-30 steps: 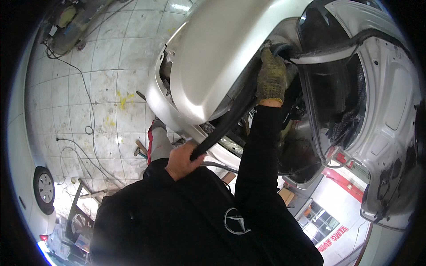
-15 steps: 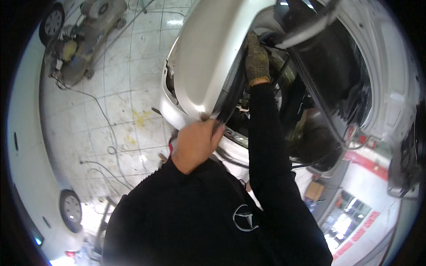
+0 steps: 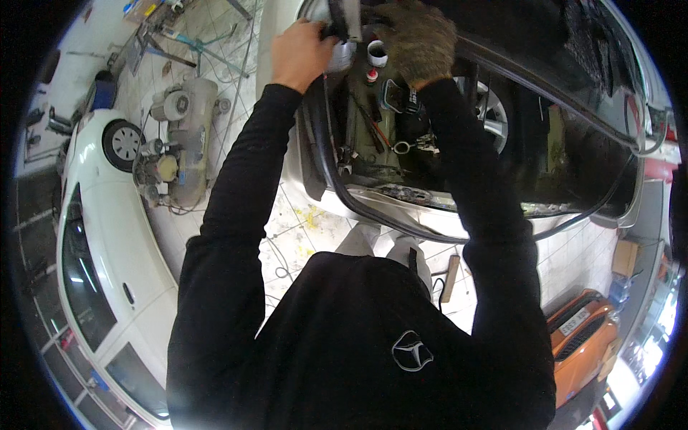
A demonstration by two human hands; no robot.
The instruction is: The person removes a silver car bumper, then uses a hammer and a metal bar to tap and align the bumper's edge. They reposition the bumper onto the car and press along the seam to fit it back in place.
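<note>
Both my arms reach up over the open trunk of a light-coloured car. My bare left hand [image 3: 304,54] is closed at the trunk's upper left corner, its fingers curled round a dark piece beside a grey bar [image 3: 351,20]. What that piece is, I cannot make out. To its right, my right hand [image 3: 421,44] wears a dirty knitted glove over the trunk; its fingers are blurred and partly hidden. A black rubber seal [image 3: 369,211] hangs loose across the trunk's near edge. Beneath my hands lie a white cup-like container [image 3: 376,53] and a small red-capped bottle [image 3: 372,75].
Inside the trunk are a red-handled tool [image 3: 380,134], a metal ring [image 3: 401,147] and a wheel [image 3: 491,115]. A compressor [image 3: 183,136] and a white car [image 3: 118,272] stand left. An orange car [image 3: 584,344] is at lower right. A wooden block [image 3: 450,278] lies on the floor.
My left hand has moved from the near corner of the car body up to the trunk's far left. The view has shifted, showing more of the trunk's inside; my gloved right hand stays over the trunk.
</note>
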